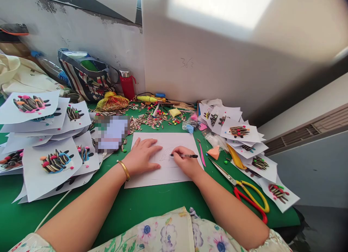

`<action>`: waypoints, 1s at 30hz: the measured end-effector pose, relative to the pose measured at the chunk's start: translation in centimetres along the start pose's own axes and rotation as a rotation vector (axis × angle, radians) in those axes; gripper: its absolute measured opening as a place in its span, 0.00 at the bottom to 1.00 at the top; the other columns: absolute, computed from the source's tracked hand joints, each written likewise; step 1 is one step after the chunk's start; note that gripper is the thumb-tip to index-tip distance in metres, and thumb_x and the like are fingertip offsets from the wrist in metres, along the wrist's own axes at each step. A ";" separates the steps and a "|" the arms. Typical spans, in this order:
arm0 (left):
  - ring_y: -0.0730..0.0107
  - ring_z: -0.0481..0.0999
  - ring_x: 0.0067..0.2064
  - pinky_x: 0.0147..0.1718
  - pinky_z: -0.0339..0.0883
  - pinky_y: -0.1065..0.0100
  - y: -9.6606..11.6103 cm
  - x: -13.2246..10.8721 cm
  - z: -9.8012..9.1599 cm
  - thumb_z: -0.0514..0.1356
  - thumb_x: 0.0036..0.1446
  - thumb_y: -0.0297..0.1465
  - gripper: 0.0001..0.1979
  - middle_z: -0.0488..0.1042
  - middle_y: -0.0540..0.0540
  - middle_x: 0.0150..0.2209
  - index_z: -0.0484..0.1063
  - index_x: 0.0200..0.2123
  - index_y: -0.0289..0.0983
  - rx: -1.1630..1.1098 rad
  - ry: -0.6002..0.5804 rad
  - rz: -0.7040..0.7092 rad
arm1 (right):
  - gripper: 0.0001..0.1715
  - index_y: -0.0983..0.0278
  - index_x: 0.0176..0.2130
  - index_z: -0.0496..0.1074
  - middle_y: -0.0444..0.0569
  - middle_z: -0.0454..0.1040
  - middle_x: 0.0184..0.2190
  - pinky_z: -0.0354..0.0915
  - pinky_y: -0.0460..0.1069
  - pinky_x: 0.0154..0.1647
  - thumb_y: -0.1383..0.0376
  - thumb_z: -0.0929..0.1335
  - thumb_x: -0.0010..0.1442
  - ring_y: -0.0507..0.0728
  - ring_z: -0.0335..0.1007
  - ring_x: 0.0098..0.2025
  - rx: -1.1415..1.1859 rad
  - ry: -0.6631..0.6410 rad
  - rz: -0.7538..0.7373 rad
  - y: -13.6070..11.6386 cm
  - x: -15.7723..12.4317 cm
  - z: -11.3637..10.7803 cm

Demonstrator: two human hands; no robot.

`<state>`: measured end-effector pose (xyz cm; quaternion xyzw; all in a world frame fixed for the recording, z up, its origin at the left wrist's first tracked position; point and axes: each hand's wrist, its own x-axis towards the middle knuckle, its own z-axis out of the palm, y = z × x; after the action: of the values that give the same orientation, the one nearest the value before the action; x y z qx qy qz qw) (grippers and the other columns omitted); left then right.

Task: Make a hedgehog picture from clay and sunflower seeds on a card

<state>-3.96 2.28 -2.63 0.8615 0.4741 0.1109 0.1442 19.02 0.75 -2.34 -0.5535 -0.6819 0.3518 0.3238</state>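
A sheet of white paper (163, 176) lies on the green table in front of me, with faint drawn lines near its middle. My left hand (144, 154) rests flat on the paper's left half, fingers spread, a gold bangle (124, 170) at the wrist. My right hand (187, 161) is closed around a black pen (190, 156), whose tip meets the paper by the drawn lines. Just right of the sheet lies a pink modelling tool (201, 154). Scissors (236, 183) with red and yellow handles lie open beside my right forearm.
Paper cards bearing seed hedgehogs are stacked at left (51, 165) and right (239, 131). Sunflower seeds (146, 119) and coloured clay bits are scattered behind the sheet. A blurred phone (112, 133) with a cable lies left. A red bottle (127, 85) and striped bag (87, 76) stand against the wall.
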 end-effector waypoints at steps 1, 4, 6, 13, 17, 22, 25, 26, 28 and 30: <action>0.47 0.56 0.66 0.64 0.35 0.38 0.0 0.0 0.0 0.66 0.47 0.49 0.36 0.60 0.40 0.64 0.66 0.59 0.48 0.002 -0.001 -0.001 | 0.10 0.60 0.33 0.74 0.44 0.78 0.32 0.65 0.49 0.38 0.65 0.63 0.57 0.55 0.72 0.36 -0.003 -0.004 -0.001 0.0 0.0 0.0; 0.47 0.56 0.66 0.64 0.35 0.38 0.1 0.0 -0.1 0.66 0.47 0.49 0.36 0.60 0.40 0.65 0.66 0.59 0.48 -0.002 0.000 -0.003 | 0.10 0.60 0.33 0.74 0.44 0.78 0.32 0.65 0.49 0.39 0.64 0.63 0.58 0.55 0.72 0.35 -0.020 -0.021 -0.012 -0.1 0.0 0.0; 0.46 0.56 0.66 0.64 0.35 0.38 0.1 0.0 -0.1 0.66 0.47 0.49 0.36 0.60 0.40 0.65 0.66 0.59 0.48 -0.004 -0.004 -0.005 | 0.10 0.60 0.33 0.74 0.44 0.78 0.32 0.64 0.49 0.38 0.65 0.63 0.57 0.55 0.71 0.35 -0.031 -0.021 -0.011 -0.1 0.0 -0.1; 0.46 0.56 0.66 0.64 0.34 0.38 0.1 0.0 -0.1 0.66 0.47 0.49 0.36 0.60 0.40 0.64 0.67 0.59 0.49 -0.014 0.000 -0.007 | 0.10 0.60 0.33 0.74 0.44 0.78 0.32 0.64 0.48 0.36 0.64 0.63 0.57 0.55 0.71 0.34 0.000 0.006 0.001 0.3 0.1 -0.2; 0.46 0.56 0.65 0.64 0.34 0.39 0.0 0.0 -0.1 0.66 0.46 0.49 0.36 0.60 0.40 0.64 0.67 0.59 0.48 -0.011 -0.003 -0.006 | 0.10 0.60 0.33 0.75 0.44 0.78 0.32 0.64 0.48 0.36 0.63 0.63 0.57 0.55 0.71 0.34 -0.007 0.022 0.006 0.5 0.3 -0.2; 0.47 0.57 0.65 0.64 0.35 0.39 0.1 0.0 -0.1 0.66 0.47 0.49 0.36 0.60 0.39 0.64 0.67 0.59 0.48 0.000 -0.005 -0.004 | 0.10 0.60 0.33 0.74 0.43 0.77 0.30 0.63 0.48 0.35 0.63 0.63 0.57 0.54 0.70 0.33 -0.029 0.011 0.010 0.3 0.3 -0.3; 0.46 0.57 0.65 0.64 0.34 0.38 0.1 0.0 -0.1 0.66 0.47 0.49 0.36 0.60 0.40 0.64 0.67 0.59 0.48 -0.008 0.001 -0.006 | 0.10 0.60 0.32 0.74 0.44 0.76 0.30 0.63 0.48 0.34 0.64 0.63 0.56 0.55 0.69 0.33 -0.017 0.011 0.002 0.4 0.3 -0.4; 0.46 0.57 0.65 0.64 0.34 0.38 0.1 0.0 -0.1 0.66 0.47 0.50 0.36 0.60 0.40 0.64 0.67 0.59 0.48 -0.011 0.000 -0.008 | 0.10 0.60 0.32 0.74 0.44 0.76 0.30 0.63 0.48 0.34 0.64 0.63 0.56 0.55 0.69 0.32 -0.009 0.012 0.002 0.4 0.4 -0.4; 0.46 0.57 0.65 0.64 0.34 0.38 0.1 0.0 -0.1 0.65 0.47 0.50 0.36 0.60 0.40 0.64 0.67 0.59 0.48 -0.011 -0.005 -0.009 | 0.10 0.60 0.31 0.74 0.44 0.76 0.29 0.63 0.48 0.32 0.64 0.63 0.56 0.54 0.69 0.31 0.001 0.028 0.012 0.6 0.4 -0.6; 0.46 0.57 0.65 0.64 0.35 0.38 0.1 0.0 -0.1 0.65 0.47 0.50 0.36 0.60 0.40 0.64 0.67 0.59 0.48 -0.009 -0.007 -0.008 | 0.10 0.60 0.32 0.74 0.44 0.75 0.28 0.62 0.48 0.31 0.63 0.63 0.56 0.54 0.68 0.30 0.002 0.050 0.029 0.7 0.5 -0.7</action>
<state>-3.93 2.31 -2.50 0.8592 0.4768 0.1093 0.1501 19.84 1.45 -2.55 -0.5716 -0.6653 0.3432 0.3361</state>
